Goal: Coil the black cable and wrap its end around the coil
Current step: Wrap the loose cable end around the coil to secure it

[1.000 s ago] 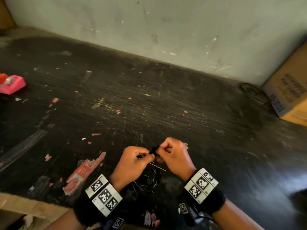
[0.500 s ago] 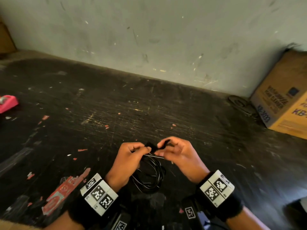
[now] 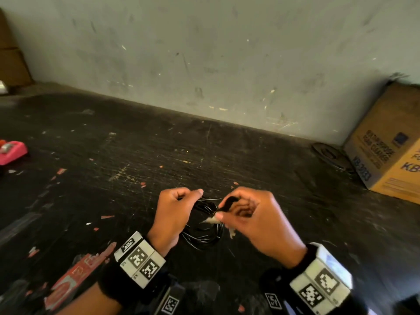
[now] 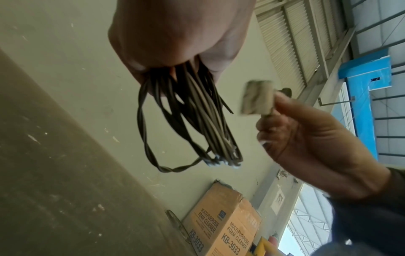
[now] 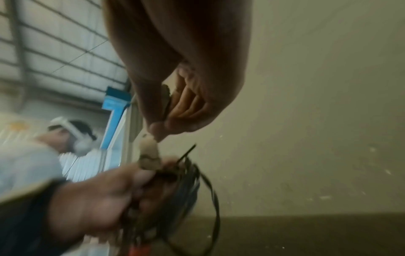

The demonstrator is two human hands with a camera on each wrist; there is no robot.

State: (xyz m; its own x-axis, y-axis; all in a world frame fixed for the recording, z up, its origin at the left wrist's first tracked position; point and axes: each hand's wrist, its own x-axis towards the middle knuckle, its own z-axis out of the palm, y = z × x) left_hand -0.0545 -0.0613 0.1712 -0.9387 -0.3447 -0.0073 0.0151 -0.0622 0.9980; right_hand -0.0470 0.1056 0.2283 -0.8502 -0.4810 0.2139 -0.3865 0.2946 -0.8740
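Above the scratched dark table [image 3: 227, 155], my left hand [image 3: 181, 201] grips a small coil of thin black cable [image 3: 202, 237] at its top, and the loops hang below my fist. In the left wrist view the coil [image 4: 186, 121] shows several loops and a loose tip sticking out. Just right of the coil, my right hand [image 3: 229, 212] pinches a short black strip [image 3: 229, 202] with a pale tab [image 3: 212, 220] at its end. The right hand [image 4: 306, 138] holds that tab [image 4: 256, 97] clear of the coil. The right wrist view is blurred.
A cardboard box [image 3: 391, 151] stands at the right against the wall, with a dark round object [image 3: 327, 153] beside it. A pink object [image 3: 11, 152] lies at the far left. A red wrapper [image 3: 75, 276] and scraps litter the near left.
My hands have drawn apart: the right hand has pulled the black strip with its pale tab away from the coil's top. The coil stays in the left hand.
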